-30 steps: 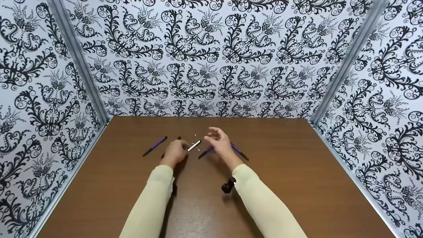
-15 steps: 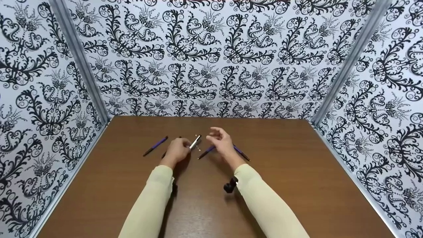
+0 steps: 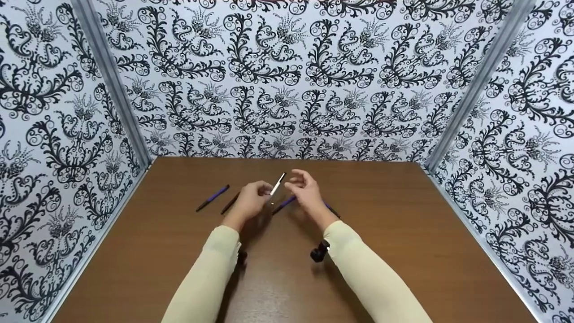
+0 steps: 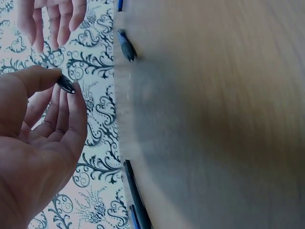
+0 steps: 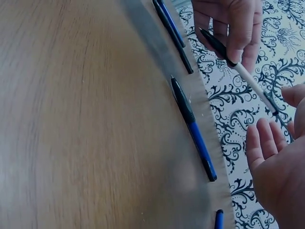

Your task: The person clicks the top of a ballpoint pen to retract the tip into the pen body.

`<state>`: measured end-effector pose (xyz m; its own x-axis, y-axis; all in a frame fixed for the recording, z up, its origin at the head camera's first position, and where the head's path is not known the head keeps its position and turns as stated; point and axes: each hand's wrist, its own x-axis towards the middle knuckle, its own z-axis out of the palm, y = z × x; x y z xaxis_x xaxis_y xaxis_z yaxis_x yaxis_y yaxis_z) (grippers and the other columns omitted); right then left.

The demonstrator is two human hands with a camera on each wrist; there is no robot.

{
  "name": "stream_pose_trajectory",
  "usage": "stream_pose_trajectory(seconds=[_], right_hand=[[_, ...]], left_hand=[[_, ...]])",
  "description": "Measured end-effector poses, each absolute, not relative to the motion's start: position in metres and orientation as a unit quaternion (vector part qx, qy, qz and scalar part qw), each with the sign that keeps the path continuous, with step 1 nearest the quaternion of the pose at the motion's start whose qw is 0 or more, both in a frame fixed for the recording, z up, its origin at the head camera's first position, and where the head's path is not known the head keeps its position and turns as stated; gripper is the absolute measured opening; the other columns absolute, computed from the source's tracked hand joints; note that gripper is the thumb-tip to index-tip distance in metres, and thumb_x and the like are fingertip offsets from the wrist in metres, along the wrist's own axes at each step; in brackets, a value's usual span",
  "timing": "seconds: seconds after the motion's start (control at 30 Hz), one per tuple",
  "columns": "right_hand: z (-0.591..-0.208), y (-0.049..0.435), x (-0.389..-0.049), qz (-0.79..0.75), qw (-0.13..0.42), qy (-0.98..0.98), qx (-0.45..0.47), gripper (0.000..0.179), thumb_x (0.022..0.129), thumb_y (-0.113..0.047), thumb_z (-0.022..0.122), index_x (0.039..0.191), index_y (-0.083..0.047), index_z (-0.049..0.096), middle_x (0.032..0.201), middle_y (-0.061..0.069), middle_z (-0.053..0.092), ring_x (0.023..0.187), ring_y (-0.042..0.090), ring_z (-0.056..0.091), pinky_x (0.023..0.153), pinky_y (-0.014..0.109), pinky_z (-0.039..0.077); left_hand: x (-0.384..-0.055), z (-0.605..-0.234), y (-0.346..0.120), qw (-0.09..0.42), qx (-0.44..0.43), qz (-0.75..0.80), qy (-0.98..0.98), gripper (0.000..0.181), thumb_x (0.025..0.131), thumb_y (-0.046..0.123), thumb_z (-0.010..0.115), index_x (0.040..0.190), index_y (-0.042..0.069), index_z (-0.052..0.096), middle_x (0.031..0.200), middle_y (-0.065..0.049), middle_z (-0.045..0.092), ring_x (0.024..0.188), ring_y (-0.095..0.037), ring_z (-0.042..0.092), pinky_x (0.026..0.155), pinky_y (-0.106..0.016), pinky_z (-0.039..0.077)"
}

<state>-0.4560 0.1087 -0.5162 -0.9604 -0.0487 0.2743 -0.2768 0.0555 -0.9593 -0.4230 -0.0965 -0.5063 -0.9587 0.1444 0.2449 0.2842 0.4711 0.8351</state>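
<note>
My left hand (image 3: pixel 251 197) pinches a white pen (image 3: pixel 277 184) with a black grip between thumb and fingers, above the table. The pen slants up to the right, its black clip end toward my right hand (image 3: pixel 307 188). In the right wrist view the white barrel (image 5: pixel 250 81) shows whole, with the black grip at the left fingers. My right hand holds nothing; its fingers are loosely bent close to the pen's end. Under the hands lies a blue pen with a black grip (image 5: pixel 195 129). In the left wrist view only the held pen's dark tip end (image 4: pixel 66 84) shows.
On the brown table (image 3: pixel 278 278) lie a blue-and-black pen (image 3: pixel 213 197) at left, a dark pen (image 3: pixel 230 203) beside the left hand and another blue pen (image 3: pixel 332 210) partly behind the right hand. Patterned walls (image 3: pixel 287 89) enclose the back and sides.
My left hand has lifted the white pen off the table and carried it right and up toward my right hand. The right hand has shifted slightly right.
</note>
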Motion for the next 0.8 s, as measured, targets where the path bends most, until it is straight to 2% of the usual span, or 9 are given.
stream_pose_trajectory(seconds=[0.17, 0.27, 0.5, 0.63, 0.8], right_hand=[[-0.511, 0.113, -0.456, 0.691, 0.083, -0.71, 0.104, 0.05, 0.097, 0.004, 0.08, 0.143, 0.005, 0.061, 0.118, 0.023, 0.072, 0.092, 0.013, 0.069, 0.083, 0.034, 0.064], [-0.509, 0.116, -0.456, 0.703, 0.085, -0.699, 0.102, 0.05, 0.097, 0.005, 0.079, 0.144, 0.006, 0.06, 0.118, 0.023, 0.071, 0.092, 0.013, 0.069, 0.081, 0.032, 0.064], [-0.505, 0.117, -0.454, 0.755, 0.088, -0.642, 0.097, 0.047, 0.097, 0.01, 0.077, 0.141, 0.009, 0.061, 0.11, 0.012, 0.071, 0.093, 0.015, 0.069, 0.091, 0.043, 0.064], [-0.502, 0.116, -0.45, 0.784, 0.088, -0.609, 0.082, 0.047, 0.096, 0.013, 0.075, 0.141, 0.008, 0.062, 0.109, 0.01, 0.069, 0.091, 0.015, 0.069, 0.083, 0.032, 0.063], [-0.498, 0.115, -0.448, 0.793, 0.087, -0.598, 0.077, 0.051, 0.095, 0.015, 0.074, 0.144, 0.009, 0.06, 0.109, 0.009, 0.067, 0.091, 0.015, 0.069, 0.088, 0.036, 0.064]], left_hand=[[-0.418, -0.498, -0.088, 0.066, -0.133, -0.513, -0.845, 0.02, 0.1, -0.006, 0.075, 0.118, 0.001, 0.078, 0.103, -0.009, 0.078, 0.098, -0.024, 0.072, 0.088, -0.04, 0.061], [-0.416, -0.495, -0.084, 0.065, -0.14, -0.518, -0.841, 0.022, 0.098, -0.006, 0.076, 0.119, 0.001, 0.078, 0.103, -0.009, 0.077, 0.097, -0.023, 0.071, 0.087, -0.038, 0.061], [-0.414, -0.498, -0.073, 0.066, -0.152, -0.521, -0.837, 0.021, 0.099, -0.004, 0.076, 0.119, 0.002, 0.078, 0.101, -0.008, 0.077, 0.096, -0.021, 0.071, 0.086, -0.037, 0.061], [-0.414, -0.499, -0.069, 0.063, -0.158, -0.526, -0.833, 0.021, 0.098, -0.003, 0.076, 0.118, 0.002, 0.077, 0.099, -0.007, 0.077, 0.094, -0.02, 0.071, 0.085, -0.035, 0.06], [-0.413, -0.498, -0.065, 0.064, -0.157, -0.538, -0.826, 0.02, 0.098, -0.003, 0.076, 0.118, 0.002, 0.077, 0.1, -0.008, 0.077, 0.094, -0.02, 0.071, 0.085, -0.035, 0.06]])
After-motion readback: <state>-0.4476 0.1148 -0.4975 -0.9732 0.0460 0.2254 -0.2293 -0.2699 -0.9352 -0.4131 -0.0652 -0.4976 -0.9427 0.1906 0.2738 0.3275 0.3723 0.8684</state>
